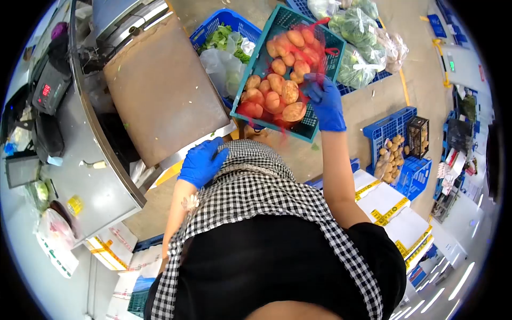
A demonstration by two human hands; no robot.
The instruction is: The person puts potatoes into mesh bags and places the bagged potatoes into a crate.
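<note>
My right hand [326, 104], in a blue glove, is at the right side of a green plastic crate [245, 88]. Its fingers are bent against the edge of a red mesh bag [321, 45] and appear to grip the netting. Inside the crate, that netting lies over and around several potatoes [289, 92]. My left hand [201, 162], also gloved in blue, hangs empty in front of the checked apron [256, 186]. Its thumb stands apart from its loosely bent fingers.
A blue crate [234, 18] with leafy greens adjoins the green one. Bagged vegetables [357, 64] lie beyond it. On the left are a brown board [165, 90] and a metal table [90, 176] with a scale [50, 88]. White boxes [394, 213] stand at right.
</note>
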